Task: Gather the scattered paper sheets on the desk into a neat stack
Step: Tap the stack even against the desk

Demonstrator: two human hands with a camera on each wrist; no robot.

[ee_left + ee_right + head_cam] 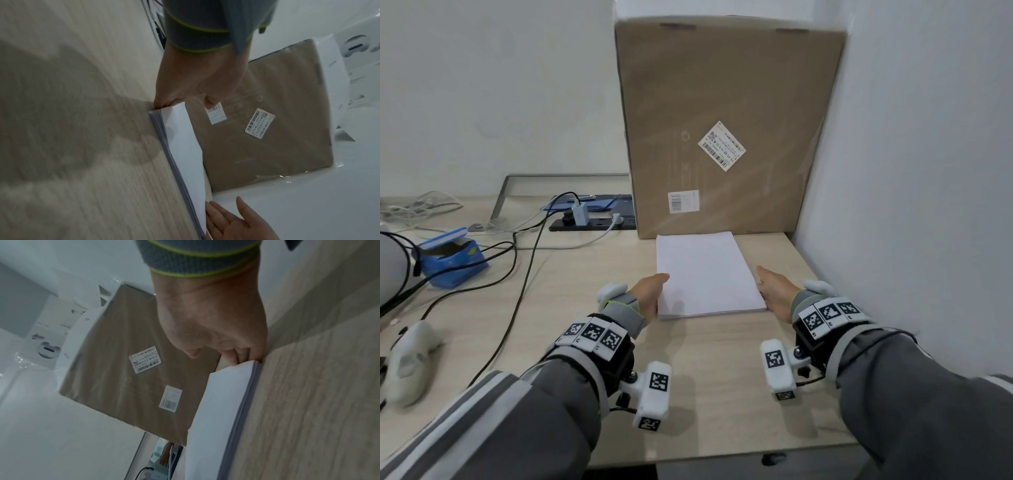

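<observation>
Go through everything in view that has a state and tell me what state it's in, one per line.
Paper stack: flat on the desk, edges squared, far edge by the cardboard box.
Left hand: against the stack's left edge, fingers at its near corner.
Right hand: against the stack's right edge.
Cardboard box: upright against the wall.
Blue box: lid open.
Power strip: plugs in it.

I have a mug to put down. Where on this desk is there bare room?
Bare wood lies between the paper stack and the desk's near edge, between the forearms. Another patch lies between the stack and the black cables. The far left is crowded: blue box, power strip, cables.
</observation>
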